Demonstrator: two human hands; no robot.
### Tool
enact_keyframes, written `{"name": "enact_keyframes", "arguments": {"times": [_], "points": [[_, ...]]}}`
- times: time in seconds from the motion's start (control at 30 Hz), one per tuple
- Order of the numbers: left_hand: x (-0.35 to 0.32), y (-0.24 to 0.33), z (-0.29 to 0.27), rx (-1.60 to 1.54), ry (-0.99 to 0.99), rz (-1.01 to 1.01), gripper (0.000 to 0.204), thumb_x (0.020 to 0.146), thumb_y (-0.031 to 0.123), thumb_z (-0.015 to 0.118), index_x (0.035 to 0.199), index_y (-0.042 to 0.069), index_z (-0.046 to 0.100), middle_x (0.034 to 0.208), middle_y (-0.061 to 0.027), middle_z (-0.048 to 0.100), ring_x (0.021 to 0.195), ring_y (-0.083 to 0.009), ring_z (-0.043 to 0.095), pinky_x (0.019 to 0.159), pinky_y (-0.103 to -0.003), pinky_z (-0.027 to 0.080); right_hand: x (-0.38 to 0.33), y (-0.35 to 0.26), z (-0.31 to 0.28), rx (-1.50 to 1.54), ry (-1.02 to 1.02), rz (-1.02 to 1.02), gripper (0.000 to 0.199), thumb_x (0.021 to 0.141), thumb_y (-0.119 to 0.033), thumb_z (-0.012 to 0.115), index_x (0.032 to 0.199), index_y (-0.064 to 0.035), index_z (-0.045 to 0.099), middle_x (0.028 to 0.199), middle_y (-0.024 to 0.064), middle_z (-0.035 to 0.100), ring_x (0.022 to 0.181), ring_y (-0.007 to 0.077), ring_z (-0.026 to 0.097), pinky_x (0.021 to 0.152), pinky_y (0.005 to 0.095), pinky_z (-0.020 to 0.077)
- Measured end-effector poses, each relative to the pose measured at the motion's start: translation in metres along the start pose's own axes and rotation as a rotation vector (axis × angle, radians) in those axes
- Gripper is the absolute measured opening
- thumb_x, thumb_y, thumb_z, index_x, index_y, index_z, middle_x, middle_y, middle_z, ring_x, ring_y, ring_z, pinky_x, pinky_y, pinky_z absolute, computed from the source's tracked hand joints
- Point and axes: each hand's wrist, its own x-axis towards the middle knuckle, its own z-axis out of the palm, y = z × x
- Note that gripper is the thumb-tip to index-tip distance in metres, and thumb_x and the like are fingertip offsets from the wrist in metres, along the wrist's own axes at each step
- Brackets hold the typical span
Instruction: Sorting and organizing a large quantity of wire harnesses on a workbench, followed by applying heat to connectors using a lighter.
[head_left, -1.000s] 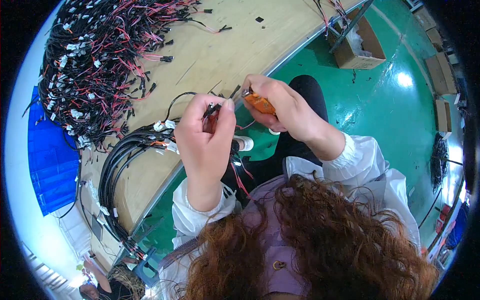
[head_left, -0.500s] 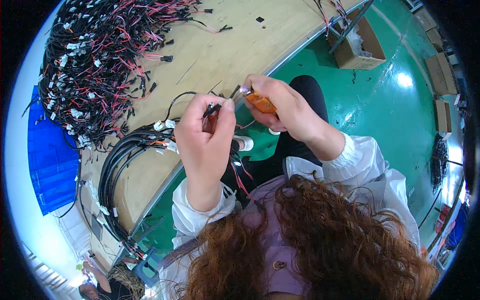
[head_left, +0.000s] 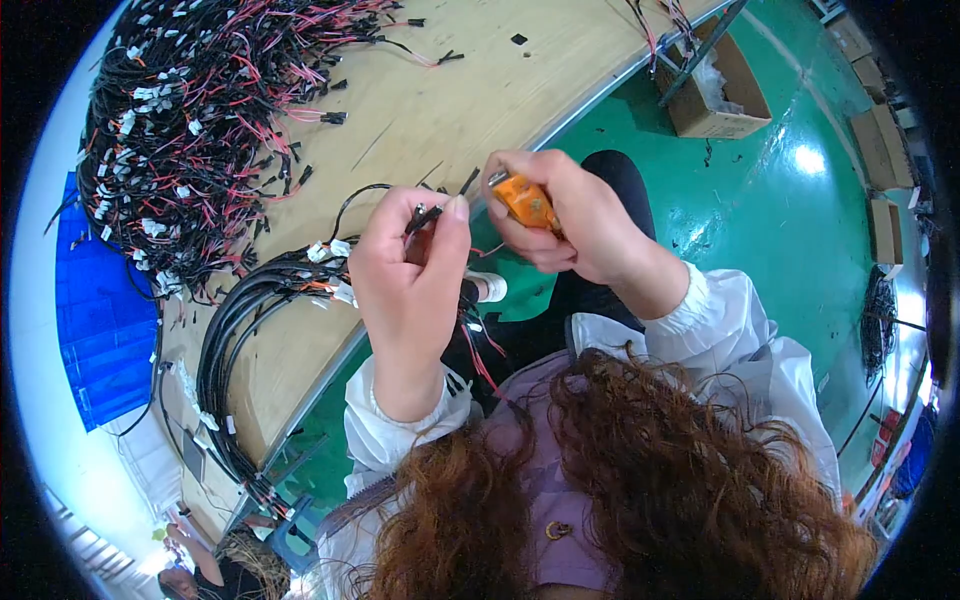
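My left hand [head_left: 408, 285] is closed, pinching dark wire ends [head_left: 424, 216] between thumb and fingers, just off the table edge. A thin reddish wire shows to the right of that hand, and red and black wires [head_left: 483, 350] hang below it. My right hand [head_left: 590, 215] is wrapped round an orange lighter [head_left: 524, 203] with a metal top. No flame shows on it. A small gap separates the lighter from the wire ends in my left hand.
A large heap of black and red wire harnesses [head_left: 190, 130] covers the far left of the wooden table [head_left: 450, 110]. Bundled black cables [head_left: 225, 330] curve along its near part. A cardboard box [head_left: 715, 115] stands on the green floor. Another person [head_left: 205, 570] is at lower left.
The bright glow at the lighter's tip is gone. My right hand has turned slightly, showing more of the lighter. My left hand stays in place with the wire ends.
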Motion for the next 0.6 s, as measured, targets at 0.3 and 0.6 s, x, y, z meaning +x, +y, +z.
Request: {"name": "enact_keyframes", "arguments": {"times": [0.3, 0.6], "points": [[-0.007, -0.013, 0.01, -0.236, 0.128, 0.064, 0.01, 0.081, 0.005, 0.056, 0.087, -0.002, 0.059, 0.074, -0.0004, 0.057, 0.059, -0.0027, 0.043, 0.052, -0.015, 0.031, 0.005, 0.009, 0.007, 0.529, -0.245, 0.017, 0.048, 0.089, -0.047, 0.021, 0.081, -0.0067, 0.045, 0.041, 0.0074, 0.039, 0.022, 0.0142, 0.03, 0.02, 0.0228, 0.0251], [-0.011, -0.023, 0.015, -0.277, 0.191, 0.15, 0.013, 0.084, 0.007, 0.053, 0.088, -0.003, 0.059, 0.064, 0.0, 0.055, 0.05, -0.0026, 0.043, 0.044, -0.015, 0.033, 0.012, 0.013, 0.025, 0.496, -0.233, 0.021, 0.067, 0.087, -0.056, 0.016, 0.042, -0.0081, 0.032, 0.033, 0.0022, 0.032, 0.022, 0.0122, 0.031, 0.022, 0.0213, 0.0243]]}}
